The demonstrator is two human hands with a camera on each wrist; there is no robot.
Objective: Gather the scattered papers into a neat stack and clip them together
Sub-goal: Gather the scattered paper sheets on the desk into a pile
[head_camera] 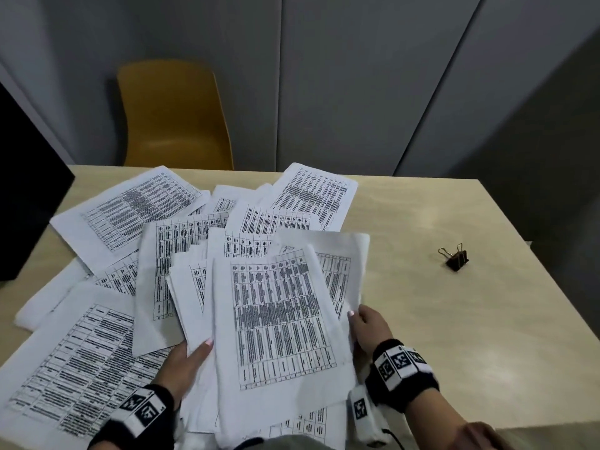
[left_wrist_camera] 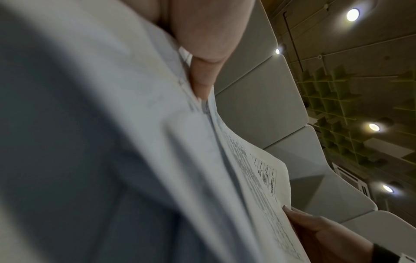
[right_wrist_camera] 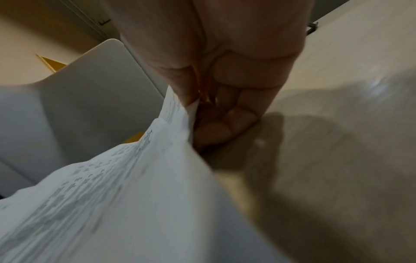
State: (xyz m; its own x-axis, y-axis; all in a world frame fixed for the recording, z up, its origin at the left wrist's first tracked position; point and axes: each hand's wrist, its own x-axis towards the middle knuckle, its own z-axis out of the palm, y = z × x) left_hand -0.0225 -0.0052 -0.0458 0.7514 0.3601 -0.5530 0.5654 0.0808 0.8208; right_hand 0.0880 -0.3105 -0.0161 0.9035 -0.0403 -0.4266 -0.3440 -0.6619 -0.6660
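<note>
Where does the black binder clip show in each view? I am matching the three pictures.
Head: binder clip alone on the table, right of the papers.
Left wrist: not in it.
Right wrist: a dark bit at the upper right edge, likely the clip.
Shared landmark: the printed papers.

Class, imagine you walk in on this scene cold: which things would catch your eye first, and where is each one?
First the sprawl of printed papers fanned across the left and middle of the pale table. Next, at the near edge, the left hand and right hand hold a partly gathered bundle by its two sides. Then the black binder clip lying alone on the right, and the yellow chair behind the table.
</note>
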